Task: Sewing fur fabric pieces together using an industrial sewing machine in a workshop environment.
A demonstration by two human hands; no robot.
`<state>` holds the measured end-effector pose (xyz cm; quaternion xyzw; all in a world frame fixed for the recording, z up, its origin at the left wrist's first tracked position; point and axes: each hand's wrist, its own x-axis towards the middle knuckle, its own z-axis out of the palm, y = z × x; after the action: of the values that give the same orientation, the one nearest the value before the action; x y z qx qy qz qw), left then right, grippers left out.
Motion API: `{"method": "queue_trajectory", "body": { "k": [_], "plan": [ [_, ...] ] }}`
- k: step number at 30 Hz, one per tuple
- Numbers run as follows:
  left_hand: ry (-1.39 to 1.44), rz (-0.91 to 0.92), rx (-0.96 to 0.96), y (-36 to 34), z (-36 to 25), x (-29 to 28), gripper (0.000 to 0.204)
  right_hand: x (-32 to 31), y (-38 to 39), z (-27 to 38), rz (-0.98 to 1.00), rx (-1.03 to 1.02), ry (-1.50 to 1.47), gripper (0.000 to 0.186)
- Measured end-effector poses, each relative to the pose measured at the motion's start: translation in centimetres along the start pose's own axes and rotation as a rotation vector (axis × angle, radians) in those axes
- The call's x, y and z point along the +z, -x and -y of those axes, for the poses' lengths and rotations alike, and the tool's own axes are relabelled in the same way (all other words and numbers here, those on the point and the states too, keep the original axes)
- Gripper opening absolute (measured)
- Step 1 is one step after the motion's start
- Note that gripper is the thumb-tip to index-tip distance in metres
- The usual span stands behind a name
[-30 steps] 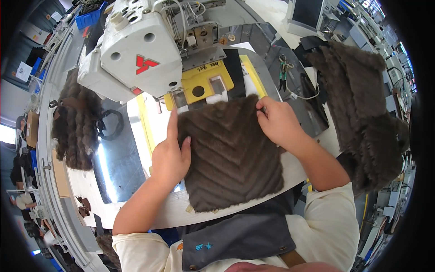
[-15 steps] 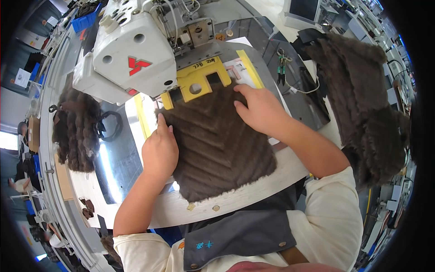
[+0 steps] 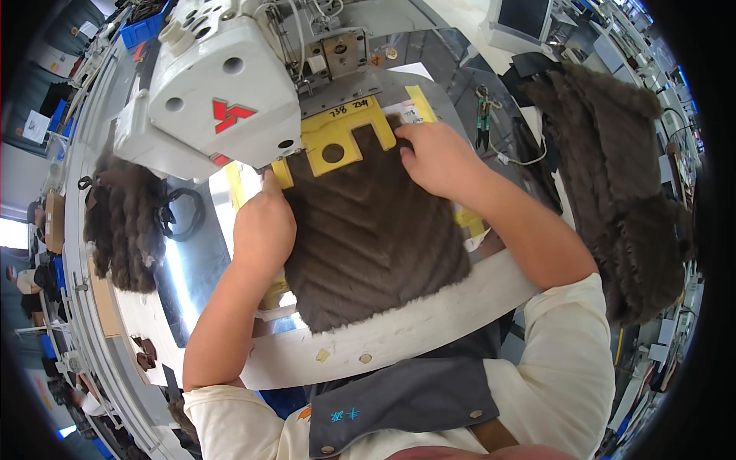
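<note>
A dark brown plush fur panel (image 3: 376,238) with chevron ridges lies on the sewing machine's bed, its far edge under a notched yellow clamp plate (image 3: 368,115). Brown pile shows through the plate's round hole and notches. My left hand (image 3: 264,226) has its fingers bent on the panel's far left corner, close to the white sewing machine head (image 3: 222,92). At the far right corner, my right hand (image 3: 441,161) pinches the panel's edge between thumb and index finger, beside the plate's right arm. The undersides of both grips are hidden.
Green-handled snips (image 3: 483,119) lie on the machine table to the right, near a white cord. Brown fur pieces (image 3: 613,176) are heaped beyond them. More fur (image 3: 126,222) and a black strap loop (image 3: 184,215) rest at left. The pale table edge (image 3: 399,330) curves before me.
Both hands have pushed the fur panel farther under the yellow plate, filling its hole and notches with brown. My left fingers, outstretched before, are now bent at the corner.
</note>
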<state>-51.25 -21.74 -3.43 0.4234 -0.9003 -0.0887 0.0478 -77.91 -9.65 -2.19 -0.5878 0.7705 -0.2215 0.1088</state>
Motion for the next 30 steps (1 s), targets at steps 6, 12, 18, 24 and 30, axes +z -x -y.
{"method": "queue_trajectory", "body": {
  "k": [6,12,18,24,30],
  "plan": [
    [-0.032,-0.009,-0.08,-0.3,-0.5,-0.1,0.044,-0.4,-0.8,0.4,0.024,0.046,-0.059,0.033],
    [-0.002,0.082,-0.115,-1.2,-0.1,-0.6,0.045,-0.7,-1.1,0.4,0.079,0.068,-0.045,0.048],
    [-0.035,-0.064,0.0,-0.4,0.3,0.5,0.018,-0.3,-0.4,0.2,0.126,-0.002,0.059,0.048],
    [-0.081,-0.022,-0.004,0.0,0.7,0.6,0.04,-0.1,-0.4,-0.1,0.128,-0.061,-0.045,0.045],
    [-0.084,-0.144,0.074,0.0,0.6,0.8,0.012,0.5,-0.8,-0.1,0.054,-0.007,-0.096,0.045]
  ]
}}
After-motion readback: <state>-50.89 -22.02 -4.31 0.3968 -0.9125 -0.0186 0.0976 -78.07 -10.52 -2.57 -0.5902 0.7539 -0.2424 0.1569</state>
